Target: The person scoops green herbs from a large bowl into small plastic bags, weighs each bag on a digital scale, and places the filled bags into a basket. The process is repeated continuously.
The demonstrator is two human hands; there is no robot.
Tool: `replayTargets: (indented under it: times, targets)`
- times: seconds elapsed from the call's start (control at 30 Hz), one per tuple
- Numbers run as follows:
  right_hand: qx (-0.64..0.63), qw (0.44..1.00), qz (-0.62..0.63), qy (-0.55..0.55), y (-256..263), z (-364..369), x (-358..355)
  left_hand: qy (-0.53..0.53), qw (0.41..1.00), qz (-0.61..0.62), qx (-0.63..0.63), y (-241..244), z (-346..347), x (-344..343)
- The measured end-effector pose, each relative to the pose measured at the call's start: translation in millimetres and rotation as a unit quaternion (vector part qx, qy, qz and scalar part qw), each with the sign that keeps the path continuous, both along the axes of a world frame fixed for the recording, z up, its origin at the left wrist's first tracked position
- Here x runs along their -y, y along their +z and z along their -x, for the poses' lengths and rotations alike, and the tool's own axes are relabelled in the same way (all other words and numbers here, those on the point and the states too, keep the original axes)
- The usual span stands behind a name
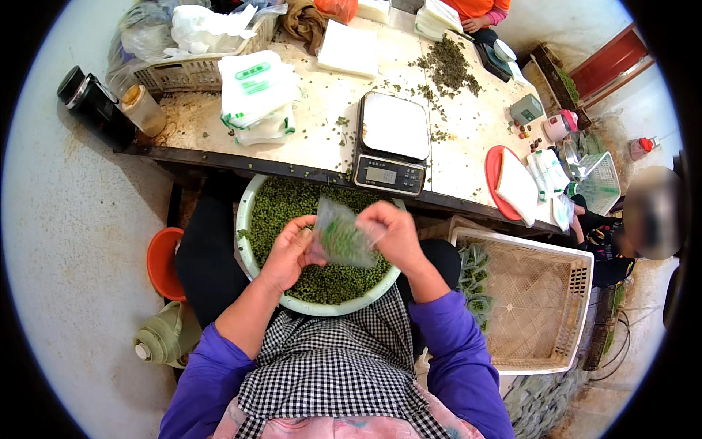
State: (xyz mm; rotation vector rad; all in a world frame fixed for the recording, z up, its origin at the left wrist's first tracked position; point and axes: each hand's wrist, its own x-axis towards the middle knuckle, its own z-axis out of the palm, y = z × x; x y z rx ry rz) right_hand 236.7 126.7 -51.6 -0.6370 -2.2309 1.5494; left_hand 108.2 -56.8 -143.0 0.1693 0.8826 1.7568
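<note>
A small clear plastic bag (pixel 344 237), partly filled with something green, is held between my two hands above a basin. My left hand (pixel 292 248) grips the bag's left edge with thumb and fingers. On the other side, my right hand (pixel 392 233) pinches its right edge, slightly blurred. Below them the pale basin (pixel 334 310) rests in my lap, full of small green buds or berries (pixel 329 286). Just beyond the basin, a digital scale (pixel 395 129) with a bare white platform stands at the table's front edge.
A stack of printed plastic bags (pixel 258 93) lies on the table (pixel 318 148). Right of me, a white plastic crate (pixel 532 307) holds several filled bags (pixel 476 280) along its left side. An orange bucket (pixel 164 263) and green thermos jug (pixel 164 335) stand left. Two other people sit around the table.
</note>
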Motion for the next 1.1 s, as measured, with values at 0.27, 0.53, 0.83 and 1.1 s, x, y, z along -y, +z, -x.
replayTargets:
  times: [0.27,0.53,0.83,1.1]
  targets:
    - [-0.214,0.945,0.137,-0.208,0.3,56.4,-72.3,0.038,0.950,0.087,-0.296,-24.2,-11.4,-20.5]
    - [-0.126,0.962,0.118,-0.213,-59.2,1.3,-45.3,0.065,0.634,0.211,-0.741,3.7,-5.3,-56.9]
    - [-0.076,0.985,-0.097,-0.124,-87.3,-31.9,-4.3,0.032,0.745,0.246,-0.619,2.0,-10.4,-60.6]
    - [-0.006,0.999,0.023,-0.028,-103.0,-35.5,9.8,0.024,0.968,0.131,-0.214,5.3,-48.1,-55.9]
